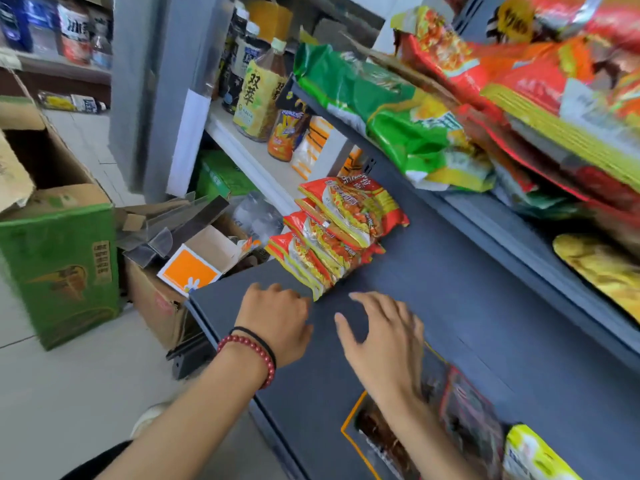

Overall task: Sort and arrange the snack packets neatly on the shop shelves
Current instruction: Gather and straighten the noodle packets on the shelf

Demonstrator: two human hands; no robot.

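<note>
left hand [277, 320] at shelf [467, 289] edge by packets [332, 233], grip unclear; right hand [381, 336] splayed over open shelf

Bright, even light is filling the scene. Motion blur is smearing the upper-shelf packets [519, 74] and right hand [384, 341]; wide-angle distortion is bending the edges.

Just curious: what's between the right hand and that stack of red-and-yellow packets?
Nothing: only bare dark shelf separates the right hand from the packet stack, per the head view.
</note>
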